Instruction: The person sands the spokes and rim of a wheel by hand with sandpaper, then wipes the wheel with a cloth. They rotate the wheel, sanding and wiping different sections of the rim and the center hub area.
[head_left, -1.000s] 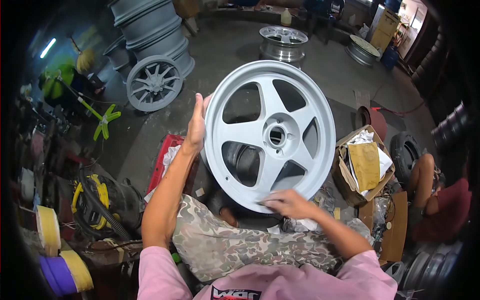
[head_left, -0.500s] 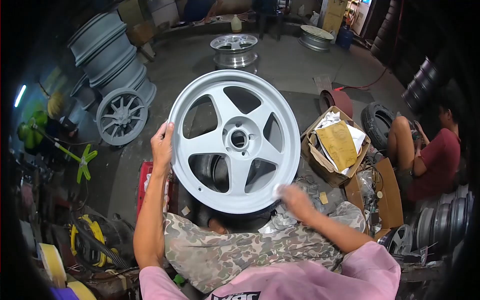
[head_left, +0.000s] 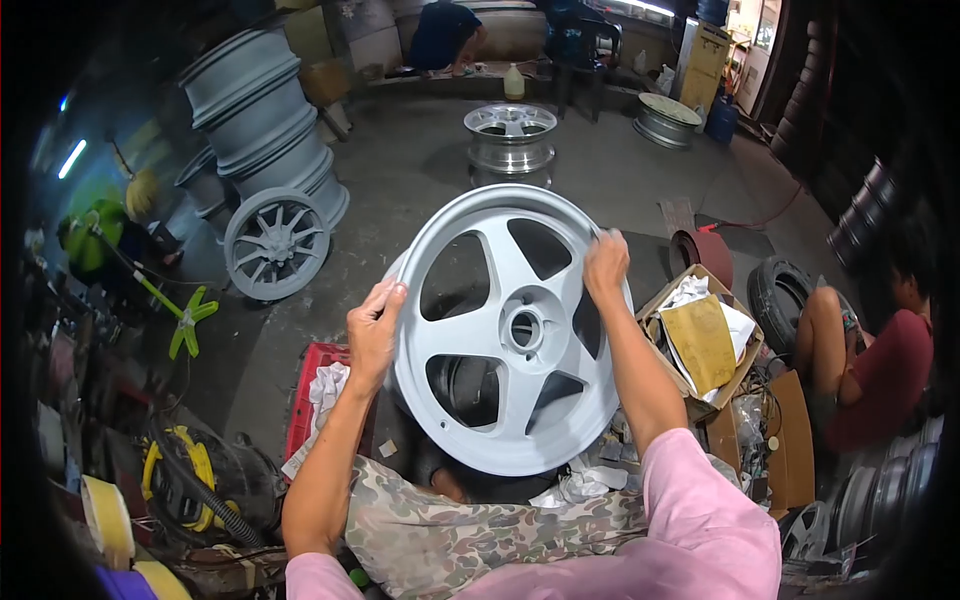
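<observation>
A pale grey five-spoke wheel rim [head_left: 510,405] is tilted up in front of my lap, its spoked face toward me. My left hand [head_left: 376,335] is closed around its left edge, thumb on the near side. At the upper right edge of the rim, my right hand [head_left: 606,265] is closed with fingers pressed against the lip. Whatever those right fingers pinch is hidden from view.
On my left stand a stack of grey rims [head_left: 260,110], a multi-spoke rim [head_left: 278,245] and a red crate [head_left: 305,395]. To the right are a carton of papers [head_left: 680,330], a tire [head_left: 780,290] and a seated person [head_left: 885,375]. A polished rim [head_left: 510,150] lies ahead.
My right hand has moved from the rim's lower right edge up to its upper right edge. The small white piece at its fingers no longer shows. The rim sits lower and farther right in view.
</observation>
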